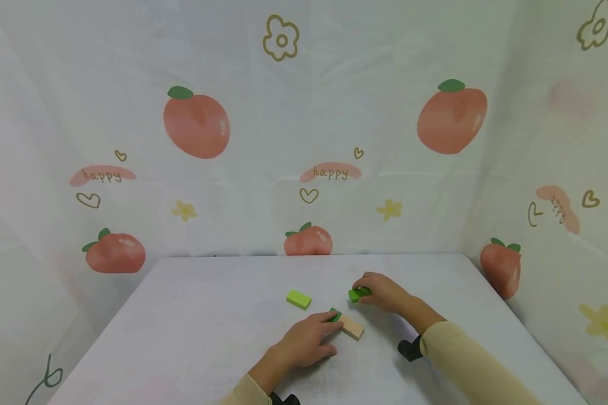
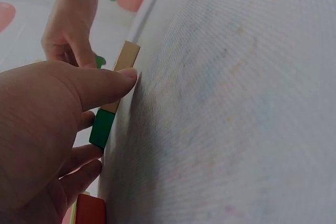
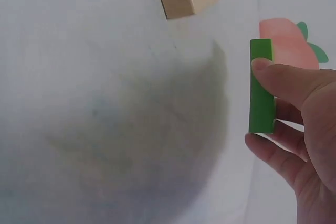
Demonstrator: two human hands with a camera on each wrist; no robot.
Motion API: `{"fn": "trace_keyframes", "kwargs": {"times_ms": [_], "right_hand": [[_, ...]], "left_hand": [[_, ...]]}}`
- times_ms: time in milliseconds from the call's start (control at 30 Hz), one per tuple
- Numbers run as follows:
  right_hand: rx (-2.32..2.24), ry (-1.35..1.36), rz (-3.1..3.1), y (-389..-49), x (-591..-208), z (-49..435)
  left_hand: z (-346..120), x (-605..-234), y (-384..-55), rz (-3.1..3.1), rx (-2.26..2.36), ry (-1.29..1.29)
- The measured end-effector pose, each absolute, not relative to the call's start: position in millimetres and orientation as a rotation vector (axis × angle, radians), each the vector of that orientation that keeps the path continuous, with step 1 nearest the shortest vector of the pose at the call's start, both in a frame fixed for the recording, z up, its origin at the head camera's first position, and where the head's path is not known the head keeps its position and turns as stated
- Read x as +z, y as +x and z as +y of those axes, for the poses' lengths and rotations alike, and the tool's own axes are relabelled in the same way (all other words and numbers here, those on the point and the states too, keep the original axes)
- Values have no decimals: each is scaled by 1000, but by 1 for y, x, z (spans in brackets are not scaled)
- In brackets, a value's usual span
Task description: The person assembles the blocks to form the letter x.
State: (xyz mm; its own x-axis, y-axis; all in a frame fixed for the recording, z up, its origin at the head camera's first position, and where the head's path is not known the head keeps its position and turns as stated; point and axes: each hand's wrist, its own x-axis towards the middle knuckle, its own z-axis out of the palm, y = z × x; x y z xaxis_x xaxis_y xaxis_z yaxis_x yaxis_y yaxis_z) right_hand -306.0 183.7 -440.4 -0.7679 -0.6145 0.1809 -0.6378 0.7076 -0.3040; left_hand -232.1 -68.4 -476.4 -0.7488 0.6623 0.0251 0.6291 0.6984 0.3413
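My right hand (image 1: 383, 292) pinches a bright green block (image 3: 262, 93) between thumb and fingers at the far right of the group. Thumb on one face, fingers behind and at its lower end, as the right wrist view shows. A plain wooden block (image 1: 352, 327) lies on the table, end to end with a dark green block (image 2: 103, 128). The left hand (image 1: 306, 339) rests its fingertips on the dark green one, fingers extended. Its thumb stays apart from the blocks in the head view, though it overlaps the wooden block in the left wrist view.
A lime-green block (image 1: 299, 299) lies flat, left of and behind the dark green one. Low in the left wrist view a red block (image 2: 90, 209) shows beside the left fingers. The white table (image 1: 208, 315) meets a fruit-printed cloth backdrop (image 1: 243, 214) behind.
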Motion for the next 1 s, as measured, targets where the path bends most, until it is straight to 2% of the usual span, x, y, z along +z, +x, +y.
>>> {"fn": "trace_keyframes", "kwargs": {"times_ms": [1000], "right_hand": [[458, 1033, -2788, -295, -468, 161]], "left_hand": [[-68, -480, -236, 2839, 467, 1083]]}}
